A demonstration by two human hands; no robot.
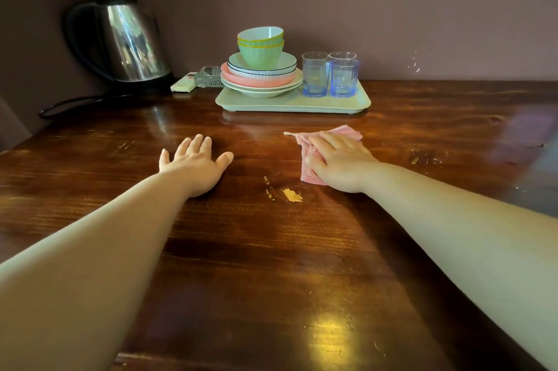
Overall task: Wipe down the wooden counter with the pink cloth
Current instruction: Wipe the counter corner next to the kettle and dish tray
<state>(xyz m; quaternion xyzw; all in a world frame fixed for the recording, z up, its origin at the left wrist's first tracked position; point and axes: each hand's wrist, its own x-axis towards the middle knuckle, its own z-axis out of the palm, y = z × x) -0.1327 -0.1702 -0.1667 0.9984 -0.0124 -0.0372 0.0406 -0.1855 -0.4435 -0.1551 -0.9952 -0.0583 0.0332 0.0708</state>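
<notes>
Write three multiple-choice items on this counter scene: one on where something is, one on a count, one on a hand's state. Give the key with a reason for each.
1. Where is the pink cloth?
A. On the tray
B. Under the right hand on the wooden counter
C. Beside the kettle

2. How many blue glasses stand on the tray?
A. Two
B. Four
C. Six

3. What is the left hand doing?
A. Resting flat on the counter, holding nothing
B. Gripping a bowl
C. Lifting the kettle

Key: 1 B, the right hand presses the cloth onto the wood in front of the tray. 2 B, two glasses stand in front and two behind. 3 A, its fingers lie straight and spread on bare wood.
</notes>
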